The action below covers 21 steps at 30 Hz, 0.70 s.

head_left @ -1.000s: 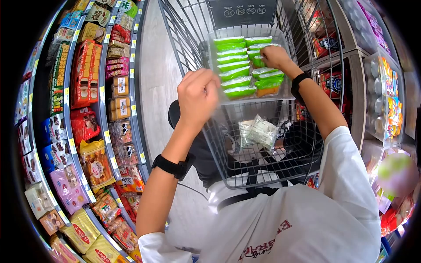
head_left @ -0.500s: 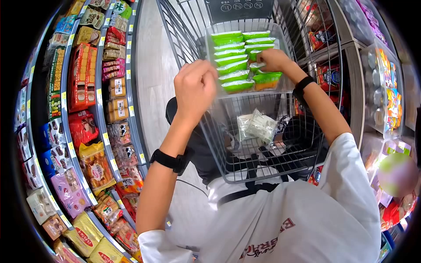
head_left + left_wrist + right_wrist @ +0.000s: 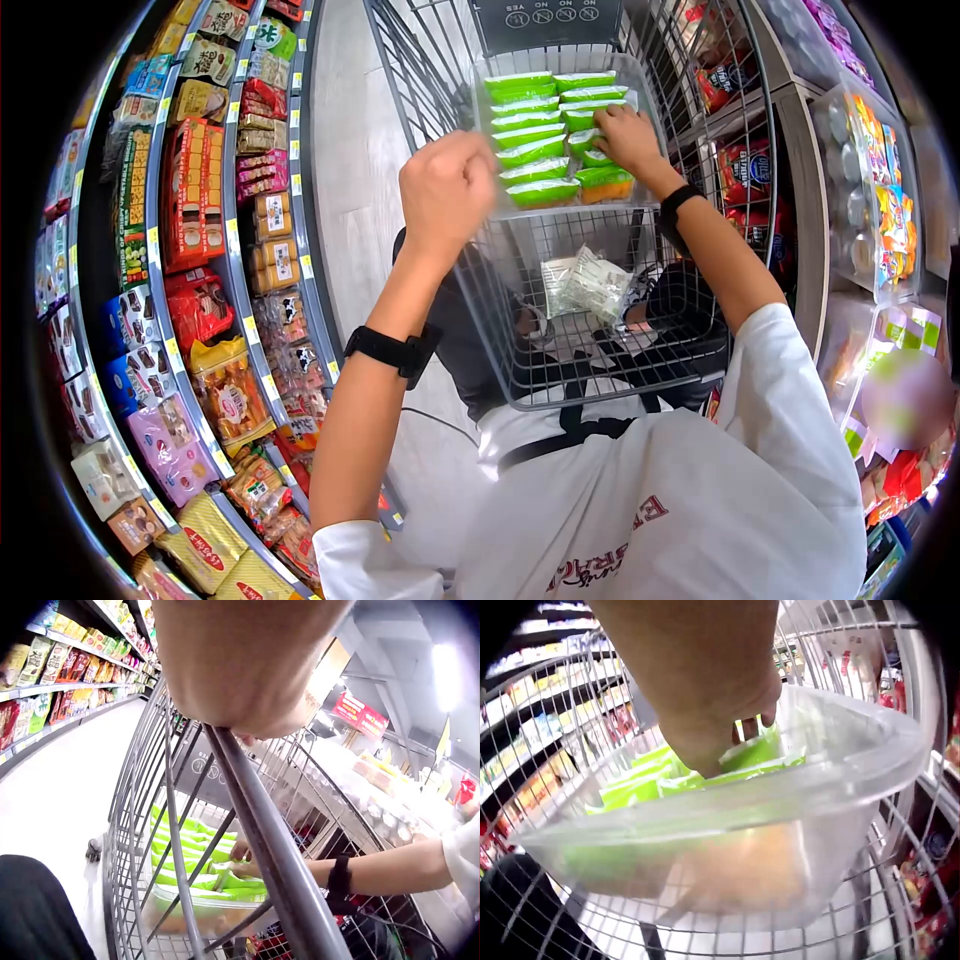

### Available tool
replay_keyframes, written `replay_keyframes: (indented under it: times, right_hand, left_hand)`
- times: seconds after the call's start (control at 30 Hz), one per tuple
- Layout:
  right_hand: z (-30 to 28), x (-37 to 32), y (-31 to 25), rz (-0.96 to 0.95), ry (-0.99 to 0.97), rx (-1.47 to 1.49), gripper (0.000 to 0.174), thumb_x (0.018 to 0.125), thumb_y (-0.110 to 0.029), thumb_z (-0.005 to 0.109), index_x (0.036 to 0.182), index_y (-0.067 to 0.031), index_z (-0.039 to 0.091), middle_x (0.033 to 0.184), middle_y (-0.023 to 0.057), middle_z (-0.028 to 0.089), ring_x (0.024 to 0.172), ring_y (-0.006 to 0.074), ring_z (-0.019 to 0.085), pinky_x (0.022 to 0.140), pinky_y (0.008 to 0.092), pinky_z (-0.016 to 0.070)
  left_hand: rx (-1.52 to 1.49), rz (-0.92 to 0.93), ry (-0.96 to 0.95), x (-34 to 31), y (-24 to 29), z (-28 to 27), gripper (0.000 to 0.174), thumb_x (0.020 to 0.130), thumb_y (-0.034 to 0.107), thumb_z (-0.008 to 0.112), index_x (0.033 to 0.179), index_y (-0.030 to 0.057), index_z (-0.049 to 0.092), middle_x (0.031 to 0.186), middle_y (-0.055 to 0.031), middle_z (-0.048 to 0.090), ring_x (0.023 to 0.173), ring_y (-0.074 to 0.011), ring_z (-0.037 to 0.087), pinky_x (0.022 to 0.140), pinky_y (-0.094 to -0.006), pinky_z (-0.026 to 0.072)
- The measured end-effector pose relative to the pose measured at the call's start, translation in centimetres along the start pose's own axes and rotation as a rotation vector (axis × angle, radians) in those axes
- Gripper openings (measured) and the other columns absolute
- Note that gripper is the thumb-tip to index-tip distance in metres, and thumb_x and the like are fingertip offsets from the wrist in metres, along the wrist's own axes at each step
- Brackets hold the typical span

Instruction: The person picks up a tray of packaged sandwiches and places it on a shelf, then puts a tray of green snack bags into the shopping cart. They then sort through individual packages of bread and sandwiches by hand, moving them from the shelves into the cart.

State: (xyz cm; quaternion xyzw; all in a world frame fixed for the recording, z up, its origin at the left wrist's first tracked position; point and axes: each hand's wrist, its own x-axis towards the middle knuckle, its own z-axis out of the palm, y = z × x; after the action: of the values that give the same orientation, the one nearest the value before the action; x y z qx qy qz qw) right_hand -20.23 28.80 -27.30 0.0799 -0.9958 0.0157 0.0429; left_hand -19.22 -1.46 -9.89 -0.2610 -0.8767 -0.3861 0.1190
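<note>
In the clear tub (image 3: 855,776): pinching a green packet (image 3: 754,756) near its top with the right hand (image 3: 630,137), likely because packed too tight to grab lower.
Holding the left hand (image 3: 445,195) curled over the cart rail (image 3: 257,825); can't tell if gripping it.

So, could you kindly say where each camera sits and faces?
Head: head-worn, facing forward and down at the cart; left hand, right hand, shirt show.
Left wrist: wrist-worn, facing along the cart rail; left hand above, right arm beyond.
Right wrist: wrist-worn, facing the clear tub; right hand inside.
Both wrist views share green packets.
</note>
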Motion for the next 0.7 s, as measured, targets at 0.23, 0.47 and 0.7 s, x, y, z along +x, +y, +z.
replay_keyframes:
  times: [0.23, 0.47, 0.7]
  right_hand:
    - [-0.7, -0.5, 2.1, -0.053, -0.380, 0.250, 0.031, 0.068, -0.017, 0.074, 0.097, -0.0081, 0.068, 0.096, 0.0131, 0.068, 0.094, 0.0330, 0.064, 0.078, 0.0448, 0.0520]
    - [-1.3, -0.8, 0.8, 0.016, -0.286, 0.097, 0.019, 0.076, -0.019, 0.067, 0.093, -0.0112, 0.069, 0.094, 0.0123, 0.069, 0.089, 0.0335, 0.066, 0.074, 0.0446, 0.0532]
    - [1.2, -3.0, -0.2, 0.043, 0.022, 0.266, 0.015, 0.082, -0.017, 0.065, 0.093, -0.0072, 0.064, 0.094, 0.0133, 0.066, 0.093, 0.0346, 0.064, 0.077, 0.0456, 0.0524]
  left_hand:
    - [0.013, 0.005, -0.019, 0.1, 0.1, -0.1, 0.013, 0.075, -0.001, 0.051, 0.068, 0.0042, 0.061, 0.065, -0.0108, 0.059, 0.059, -0.0305, 0.060, 0.055, -0.0394, 0.0460]
    - [0.026, 0.052, -0.006, 0.2, 0.1, 0.3, 0.013, 0.074, -0.001, 0.050, 0.066, 0.0029, 0.060, 0.063, -0.0118, 0.059, 0.056, -0.0310, 0.058, 0.053, -0.0389, 0.0451]
    - [0.111, 0.038, -0.042, 0.5, 0.0, 0.1, 0.014, 0.074, 0.001, 0.051, 0.067, 0.0034, 0.063, 0.064, -0.0122, 0.061, 0.057, -0.0309, 0.060, 0.055, -0.0376, 0.0466]
